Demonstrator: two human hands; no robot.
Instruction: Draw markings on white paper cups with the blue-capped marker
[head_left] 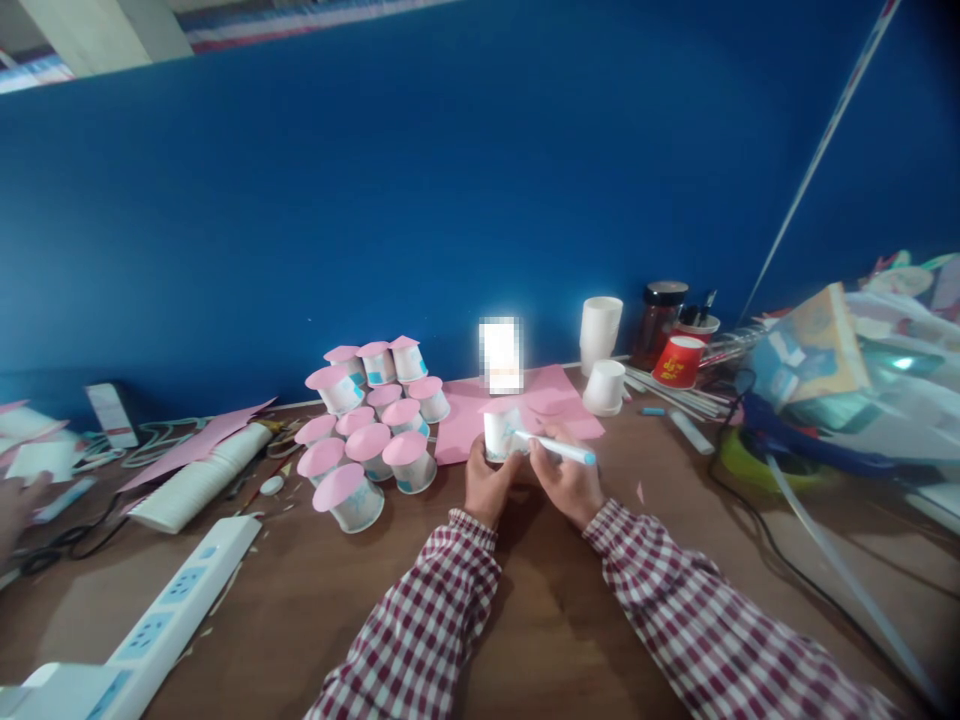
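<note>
My left hand (487, 482) is closed around the lower part of a white paper cup (498, 434), which has a pink paper top and faint blue marks on its side. In my right hand (566, 480) is a blue-and-white marker (564, 450), its tip against the cup's wall. Beneath and behind the cup lies a sheet of pink paper (559, 392). Left of my hands stand several upturned paper cups (358, 508) with pink conical tops and blue markings. A plain upturned paper cup (604, 388) sits to the right.
Behind it rises a stack of white cups (601, 330), beside a dark-lidded jar (660, 325) and a red cup (679, 362). A power strip (161, 615) and a long cup stack (202, 480) lie left. Another person's hand (19, 510) shows at far left. Cluttered bags (900, 350) are at right.
</note>
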